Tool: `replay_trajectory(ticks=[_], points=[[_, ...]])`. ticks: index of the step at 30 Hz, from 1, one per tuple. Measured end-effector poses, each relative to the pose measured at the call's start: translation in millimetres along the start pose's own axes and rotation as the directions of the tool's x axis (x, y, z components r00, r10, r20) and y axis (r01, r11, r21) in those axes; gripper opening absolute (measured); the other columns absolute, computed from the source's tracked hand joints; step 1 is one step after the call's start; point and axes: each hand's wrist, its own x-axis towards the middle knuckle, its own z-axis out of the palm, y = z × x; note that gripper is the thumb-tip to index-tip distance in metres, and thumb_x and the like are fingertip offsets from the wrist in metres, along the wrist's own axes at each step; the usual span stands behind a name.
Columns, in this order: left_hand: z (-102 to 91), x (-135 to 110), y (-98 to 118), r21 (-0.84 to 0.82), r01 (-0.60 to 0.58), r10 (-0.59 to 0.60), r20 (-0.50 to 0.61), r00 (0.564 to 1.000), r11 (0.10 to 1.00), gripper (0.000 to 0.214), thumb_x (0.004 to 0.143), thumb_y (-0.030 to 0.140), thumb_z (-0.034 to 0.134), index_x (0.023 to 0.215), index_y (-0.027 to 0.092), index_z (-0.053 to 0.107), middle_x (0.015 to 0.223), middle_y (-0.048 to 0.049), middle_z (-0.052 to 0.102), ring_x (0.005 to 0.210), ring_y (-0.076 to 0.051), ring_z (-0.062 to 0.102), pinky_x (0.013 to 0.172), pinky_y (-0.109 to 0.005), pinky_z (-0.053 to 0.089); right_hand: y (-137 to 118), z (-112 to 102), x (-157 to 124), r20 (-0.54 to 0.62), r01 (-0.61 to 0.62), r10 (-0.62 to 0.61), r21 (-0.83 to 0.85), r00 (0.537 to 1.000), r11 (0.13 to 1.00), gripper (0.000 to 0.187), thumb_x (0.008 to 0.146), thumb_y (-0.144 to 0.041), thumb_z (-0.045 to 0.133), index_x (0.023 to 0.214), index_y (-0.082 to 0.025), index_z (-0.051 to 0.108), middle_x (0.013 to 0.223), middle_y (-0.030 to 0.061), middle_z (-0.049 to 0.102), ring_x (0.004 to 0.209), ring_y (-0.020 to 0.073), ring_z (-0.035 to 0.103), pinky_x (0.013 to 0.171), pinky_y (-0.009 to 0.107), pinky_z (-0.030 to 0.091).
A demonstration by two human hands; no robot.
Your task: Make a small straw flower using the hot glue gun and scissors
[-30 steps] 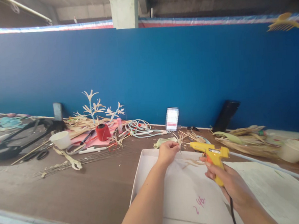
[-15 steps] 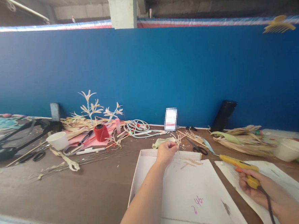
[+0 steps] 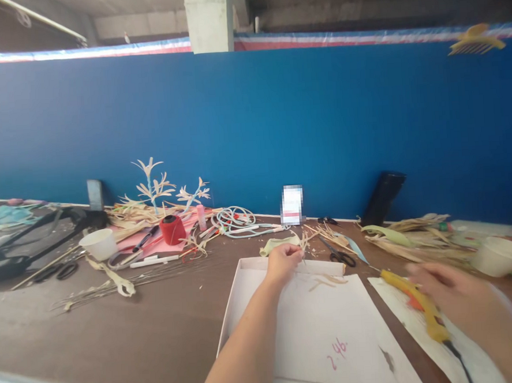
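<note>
My left hand (image 3: 283, 261) is pinched closed on a small bunch of thin pale husk strips (image 3: 305, 243), over the far edge of a white box lid (image 3: 333, 319). A few loose husk strips (image 3: 328, 280) lie on the lid beside it. A yellow glue gun (image 3: 412, 297) with an orange trigger rests on white paper (image 3: 393, 304), its cord running toward me. My right hand (image 3: 457, 300) is just right of the glue gun, apart from its handle, with fingers blurred by motion. Black scissors (image 3: 340, 255) lie behind the lid.
Pale flower stems (image 3: 154, 189) stand at the back left near a red thread spool (image 3: 172, 229) and a white cup (image 3: 98, 244). Thin wires (image 3: 157, 274) lie on the table. A phone (image 3: 292, 205) leans against the blue partition (image 3: 243, 128). Husks (image 3: 415, 245) and another cup (image 3: 500, 255) are at right.
My right hand has let go of the glue gun and moved up and right of it. The glue gun now lies turned on the paper. My left hand has barely moved.
</note>
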Motion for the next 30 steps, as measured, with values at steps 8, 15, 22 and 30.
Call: replay_trajectory(ticks=[8,15,22,30], points=[[-6.0,3.2,-1.0,-0.101,-0.032,0.031,-0.008,0.999,0.994,0.016,0.065,0.030,0.066,0.070,0.014,0.065,0.061,0.0007,0.058,0.054,-0.009,0.049,0.053,-0.021,0.039,-28.8,149.6,8.4,0.322,-0.073,-0.061,0.389,0.945,0.918,0.033,0.060,-0.036,0.070,0.088,-0.017,0.067,0.079,0.0019,0.064,0.052,0.0072,0.049,0.040,0.017,0.036],[-3.6,2.8,-1.3,-0.103,-0.026,0.029,0.027,0.999,0.994,0.018,0.065,0.030,0.067,0.070,0.013,0.065,0.061,0.0000,0.058,0.054,-0.008,0.047,0.052,-0.021,0.038,-1.2,176.4,5.8,0.510,-0.268,-0.058,0.540,0.858,0.798,0.031,0.063,-0.040,0.072,0.082,-0.017,0.065,0.067,-0.0042,0.049,0.047,0.0045,0.039,0.036,0.015,0.029],[-2.8,0.2,-3.9,-0.081,-0.016,0.021,0.062,0.998,0.997,0.021,0.064,0.032,0.069,0.070,0.012,0.065,0.062,-0.0001,0.058,0.053,-0.007,0.045,0.053,-0.021,0.036,1.4,174.0,2.3,0.509,-0.248,-0.069,0.529,0.858,0.812,0.031,0.062,-0.040,0.074,0.077,-0.015,0.063,0.068,-0.0045,0.047,0.047,0.0031,0.035,0.036,0.015,0.024],[-2.7,-2.3,-2.7,-0.045,-0.011,0.014,0.074,0.997,0.999,0.026,0.062,0.036,0.071,0.070,0.013,0.064,0.060,0.0012,0.055,0.054,-0.008,0.043,0.053,-0.022,0.034,9.5,178.5,8.9,0.463,-0.147,-0.083,0.439,0.883,0.886,0.027,0.063,-0.041,0.070,0.071,-0.017,0.063,0.050,-0.0065,0.039,0.044,0.0062,0.030,0.038,0.019,0.021]])
